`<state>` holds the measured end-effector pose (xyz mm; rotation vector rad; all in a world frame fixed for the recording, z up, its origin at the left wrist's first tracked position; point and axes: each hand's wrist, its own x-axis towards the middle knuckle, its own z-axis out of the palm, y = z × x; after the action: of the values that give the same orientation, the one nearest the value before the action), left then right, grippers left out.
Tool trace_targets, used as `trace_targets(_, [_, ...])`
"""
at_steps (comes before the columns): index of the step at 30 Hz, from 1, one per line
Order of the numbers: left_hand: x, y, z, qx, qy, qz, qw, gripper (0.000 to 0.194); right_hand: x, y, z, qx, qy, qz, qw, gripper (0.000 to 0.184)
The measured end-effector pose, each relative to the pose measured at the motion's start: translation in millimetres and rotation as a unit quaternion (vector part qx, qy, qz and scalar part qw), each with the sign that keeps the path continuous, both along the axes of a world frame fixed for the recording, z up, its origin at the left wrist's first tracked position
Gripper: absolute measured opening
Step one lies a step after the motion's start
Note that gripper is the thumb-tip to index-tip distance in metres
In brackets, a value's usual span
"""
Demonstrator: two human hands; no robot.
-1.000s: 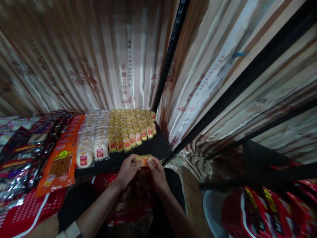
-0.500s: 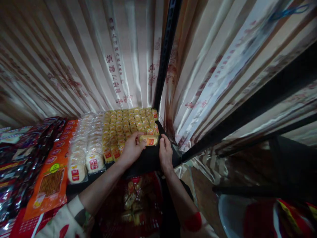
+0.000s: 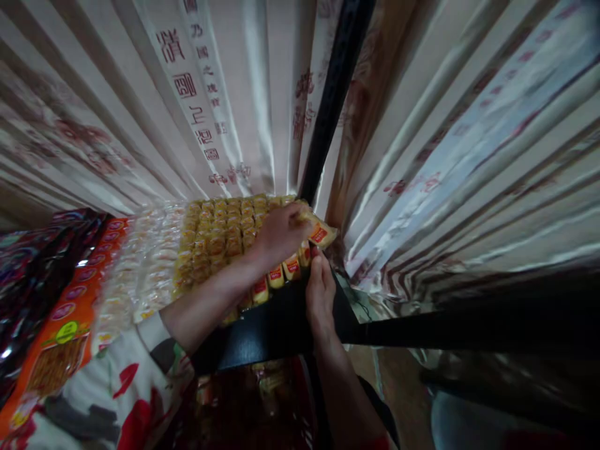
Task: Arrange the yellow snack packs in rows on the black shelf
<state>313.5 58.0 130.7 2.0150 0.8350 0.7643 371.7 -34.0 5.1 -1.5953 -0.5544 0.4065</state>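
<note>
In my left hand (image 3: 284,231) is a small snack in a clear yellowish wrapper with a red label (image 3: 322,234), pinched by one end above the far right corner of the shelf. Tight rows of the same yellow wrapped snacks (image 3: 215,240) lie beneath my left hand and forearm. My right hand (image 3: 321,284) is at the shelf's right edge, fingers extended close together, with nothing visible in it. Its fingertips are beside the end row's packet (image 3: 304,253); whether they touch it I cannot tell.
White wrapped round snacks (image 3: 154,250), an orange packet (image 3: 70,312) and dark shiny packets (image 3: 37,275) line the left. A black upright post (image 3: 335,94) and pleated printed curtains (image 3: 244,81) stand behind. Below the black shelf edge (image 3: 262,337) are more packets in shadow.
My left hand has carried the wrapped snack up and right, from the front of the rows to the far right corner. More snacks show along the front right. The camera view has shifted.
</note>
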Motion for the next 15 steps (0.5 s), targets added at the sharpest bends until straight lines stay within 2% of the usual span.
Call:
trace_targets(3, [12.8, 19.0, 2.4, 0.018, 0.013, -0.01, 1.0, 0.025, 5.4, 8.9, -2.1, -0.029, -0.017, 0.0, 0.999, 0.057])
trace_targets(7, [24.0, 36.8, -1.0, 0.049, 0.07, 0.01, 0.996, 0.026, 6.4, 14.8, -1.4, -0.068, -0.063, 0.009, 0.996, 0.056])
trace_targets(10, [30.1, 47.0, -9.7, 0.068, 0.113, 0.023, 0.991, 0.027, 3.6, 15.5, 1.2, -0.08, -0.089, 0.007, 0.993, 0.052])
trace_targets(15, [44.5, 53.4, -25.9, 0.079, 0.136, 0.043, 0.987, 0.028, 1.7, 17.2, 4.8, -0.094, -0.11, 0.003, 0.989, 0.049])
